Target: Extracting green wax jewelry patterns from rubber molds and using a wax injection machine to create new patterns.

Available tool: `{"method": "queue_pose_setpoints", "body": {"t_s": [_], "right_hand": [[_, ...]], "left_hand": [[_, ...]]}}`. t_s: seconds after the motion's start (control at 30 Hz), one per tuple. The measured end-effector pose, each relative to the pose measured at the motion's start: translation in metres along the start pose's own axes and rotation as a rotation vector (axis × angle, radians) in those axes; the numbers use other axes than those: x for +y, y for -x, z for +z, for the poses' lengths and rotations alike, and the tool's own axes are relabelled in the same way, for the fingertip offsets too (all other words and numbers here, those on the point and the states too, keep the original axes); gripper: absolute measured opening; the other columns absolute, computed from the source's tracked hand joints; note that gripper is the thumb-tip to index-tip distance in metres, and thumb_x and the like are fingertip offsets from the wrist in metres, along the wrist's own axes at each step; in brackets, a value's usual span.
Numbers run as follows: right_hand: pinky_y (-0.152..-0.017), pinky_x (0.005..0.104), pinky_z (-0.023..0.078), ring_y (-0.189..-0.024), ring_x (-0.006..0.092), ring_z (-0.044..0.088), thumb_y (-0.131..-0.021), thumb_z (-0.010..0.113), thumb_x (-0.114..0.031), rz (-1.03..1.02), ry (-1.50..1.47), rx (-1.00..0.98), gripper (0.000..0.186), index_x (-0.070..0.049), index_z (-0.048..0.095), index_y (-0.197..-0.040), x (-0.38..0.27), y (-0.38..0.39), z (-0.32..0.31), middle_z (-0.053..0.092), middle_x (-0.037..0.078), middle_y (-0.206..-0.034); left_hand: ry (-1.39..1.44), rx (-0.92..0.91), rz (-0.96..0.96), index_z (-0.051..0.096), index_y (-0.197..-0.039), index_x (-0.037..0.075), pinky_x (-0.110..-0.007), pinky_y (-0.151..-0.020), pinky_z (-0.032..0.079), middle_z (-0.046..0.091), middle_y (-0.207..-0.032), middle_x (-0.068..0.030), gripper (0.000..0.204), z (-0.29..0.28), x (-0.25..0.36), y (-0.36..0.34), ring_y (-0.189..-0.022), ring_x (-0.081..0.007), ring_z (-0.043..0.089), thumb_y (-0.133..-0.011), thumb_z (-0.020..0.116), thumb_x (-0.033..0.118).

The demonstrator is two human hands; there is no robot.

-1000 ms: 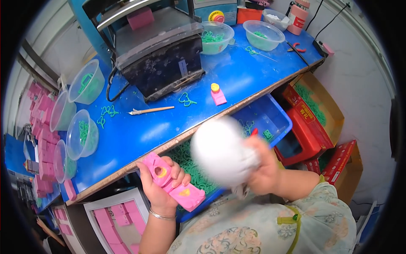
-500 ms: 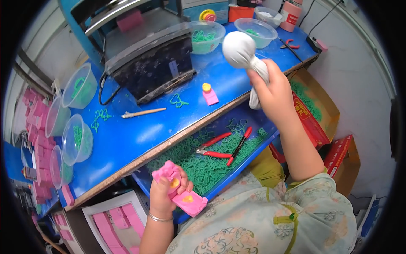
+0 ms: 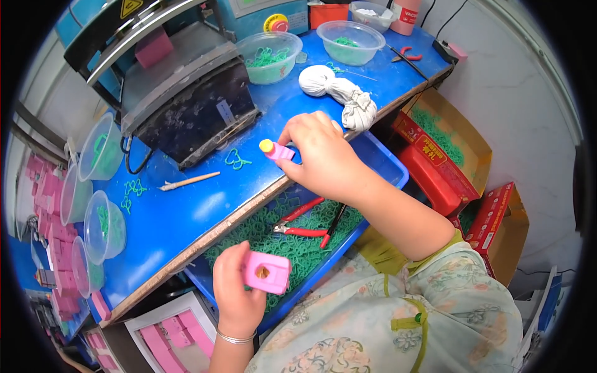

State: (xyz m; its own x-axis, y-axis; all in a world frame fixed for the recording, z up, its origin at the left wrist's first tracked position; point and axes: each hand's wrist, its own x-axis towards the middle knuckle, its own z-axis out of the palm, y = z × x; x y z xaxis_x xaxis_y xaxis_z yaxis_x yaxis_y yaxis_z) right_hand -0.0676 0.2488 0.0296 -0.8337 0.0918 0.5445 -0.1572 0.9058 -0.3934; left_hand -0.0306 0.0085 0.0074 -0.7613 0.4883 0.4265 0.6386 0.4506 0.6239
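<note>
My left hand (image 3: 235, 292) grips a pink block (image 3: 268, 280) with a hole in its face, over a blue tray (image 3: 387, 163) of tangled green pieces (image 3: 292, 252). Red-handled pliers (image 3: 305, 231) lie among them. My right hand (image 3: 326, 163) has its fingers around a small pink piece with a yellow top (image 3: 276, 149) at the desk's front. Just beyond it, a knotted white cloth bundle (image 3: 356, 109) lies on the blue desk (image 3: 205, 205), and a thin wooden-handled tool (image 3: 193, 179) lies to the left, near loose green shapes (image 3: 236, 160).
A black machine (image 3: 186, 124) stands at the back. Clear bowls (image 3: 106, 239) of green pieces line the left and back. Pink blocks (image 3: 53, 205) are stacked at far left. Cardboard boxes (image 3: 494, 230) stand at right below the desk; a pink bottle (image 3: 404, 18) is at the back.
My right hand has let go of the white bundle, now on the desk, and moved left to the yellow-topped piece. The pink block in my left hand now looks folded together.
</note>
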Motion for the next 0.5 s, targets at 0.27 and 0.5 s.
{"method": "queue_pose_setpoints", "body": {"t_s": [0.27, 0.5], "right_hand": [[-0.059, 0.0305, 0.043, -0.065, 0.0186, 0.054, -0.074, 0.066, -0.003, -0.130, -0.719, -0.044, 0.016, -0.003, 0.057, -0.087, -0.039, 0.032, -0.014, 0.056, 0.006, -0.076], [-0.058, 0.0339, 0.042, -0.067, 0.0240, 0.050, -0.067, 0.055, -0.011, -0.561, -0.491, -0.205, 0.030, 0.001, 0.059, -0.094, -0.058, 0.057, -0.014, 0.052, 0.008, -0.077]], "left_hand": [[-0.196, 0.094, 0.160, 0.058, -0.094, 0.002, -0.037, -0.072, 0.045, 0.057, -0.093, -0.0130, 0.039, -0.012, -0.008, 0.006, -0.081, -0.0283, 0.054, -0.057, 0.067, -0.008], [-0.121, 0.116, 0.136, 0.059, -0.099, 0.004, -0.036, -0.068, 0.043, 0.054, -0.083, -0.0098, 0.044, -0.014, -0.004, 0.008, -0.076, -0.0268, 0.051, -0.057, 0.066, -0.007]]}}
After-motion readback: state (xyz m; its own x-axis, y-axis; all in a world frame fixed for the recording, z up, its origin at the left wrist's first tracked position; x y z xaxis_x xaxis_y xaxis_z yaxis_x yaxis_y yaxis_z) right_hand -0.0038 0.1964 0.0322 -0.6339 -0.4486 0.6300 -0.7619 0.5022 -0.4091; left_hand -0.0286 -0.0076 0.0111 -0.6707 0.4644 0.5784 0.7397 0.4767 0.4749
